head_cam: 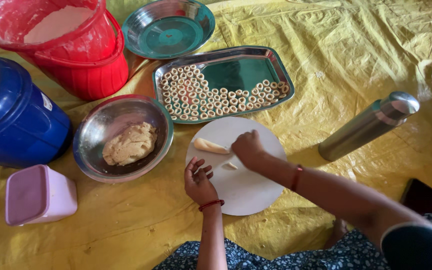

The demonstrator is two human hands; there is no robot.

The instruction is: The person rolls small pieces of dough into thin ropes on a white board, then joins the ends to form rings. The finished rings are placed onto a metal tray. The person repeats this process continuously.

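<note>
A round white board lies on the yellow sheet. On it rests a short roll of pale dough. My right hand is closed at the roll's right end, touching it. A small pinched-off piece of dough lies just below that hand. My left hand hovers over the board's left edge, fingers curled and apart, holding nothing. A rectangular steel tray beyond the board carries several small dough rings. A steel bowl to the left holds a lump of dough.
A red bucket with flour, a blue drum and a pink-lidded box stand at the left. An empty steel plate sits at the back. A steel flask lies at the right, a dark phone near my knee.
</note>
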